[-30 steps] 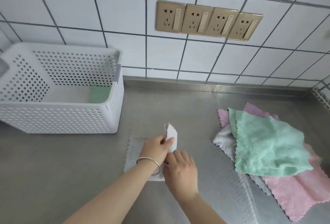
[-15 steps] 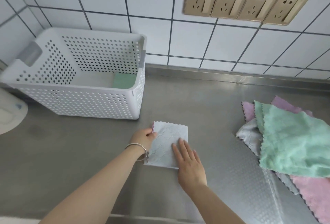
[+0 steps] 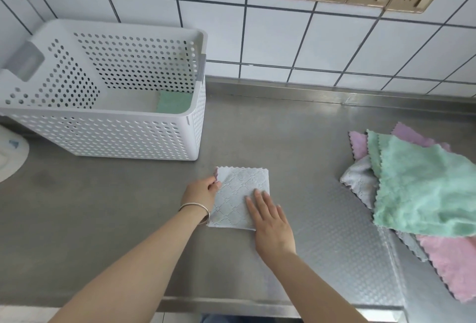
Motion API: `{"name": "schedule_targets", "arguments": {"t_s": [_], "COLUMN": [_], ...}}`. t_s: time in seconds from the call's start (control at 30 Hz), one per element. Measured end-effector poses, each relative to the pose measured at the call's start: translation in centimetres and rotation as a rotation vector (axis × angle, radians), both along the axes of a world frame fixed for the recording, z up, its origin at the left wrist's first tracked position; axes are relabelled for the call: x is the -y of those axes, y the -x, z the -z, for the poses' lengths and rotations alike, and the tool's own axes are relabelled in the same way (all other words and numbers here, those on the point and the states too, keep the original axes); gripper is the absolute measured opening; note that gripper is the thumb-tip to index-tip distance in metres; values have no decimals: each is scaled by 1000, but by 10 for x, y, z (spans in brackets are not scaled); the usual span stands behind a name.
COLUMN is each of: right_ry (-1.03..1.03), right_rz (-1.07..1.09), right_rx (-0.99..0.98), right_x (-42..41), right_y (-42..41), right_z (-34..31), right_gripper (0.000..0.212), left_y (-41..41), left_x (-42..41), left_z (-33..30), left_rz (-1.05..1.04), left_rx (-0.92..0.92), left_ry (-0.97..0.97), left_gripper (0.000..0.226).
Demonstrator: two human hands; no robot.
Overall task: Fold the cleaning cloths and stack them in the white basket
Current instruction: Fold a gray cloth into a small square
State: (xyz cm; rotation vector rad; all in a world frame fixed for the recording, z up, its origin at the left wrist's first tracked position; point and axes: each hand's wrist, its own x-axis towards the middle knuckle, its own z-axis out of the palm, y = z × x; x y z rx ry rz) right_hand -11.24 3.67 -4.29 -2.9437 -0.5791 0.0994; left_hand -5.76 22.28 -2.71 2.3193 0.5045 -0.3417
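Since half a second ago little has shifted: the grey cloth (image 3: 240,195) lies folded near the bench's front edge, left hand (image 3: 202,191) pinching its left edge, right hand (image 3: 269,215) flat on top. Soft, limp, light; lift by both side edges toward the white basket (image 3: 103,139).

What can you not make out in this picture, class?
- Head view: white basket floor; its near wall hides all but a green cloth corner.
- Cloth pile: the right edge cuts it off.
- Grey cloth layers: left hand covers the corner.
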Motion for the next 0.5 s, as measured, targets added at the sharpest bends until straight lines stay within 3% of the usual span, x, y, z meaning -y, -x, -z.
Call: {"name": "schedule_targets", "arguments": {"t_s": [0.13, 0.23, 0.37, 0.43, 0.5], "right_ry": [-2, -8, -95, -235, -206], "right_rz": [-17, -67, -135, -128, -90], "right_rx": [-44, -90, -115, -172, -149], "right_x": [2, 7, 19, 22, 19], "right_y": [-1, 1, -1, -7, -18], "right_z": [-3, -4, -12, -16, -19], "right_gripper": [96, 72, 67, 64, 63], "left_y": [2, 2, 3, 6, 11], "left_x": [1, 3, 7, 9, 17], "left_z": [1, 1, 0, 1, 7], "left_rz": [-7, -8, -10, -8, 159], "left_rx": [53, 69, 91, 209, 364], "left_ry": [-36, -66, -124, -231, -405], "left_gripper": [31, 34, 40, 49, 52]}}
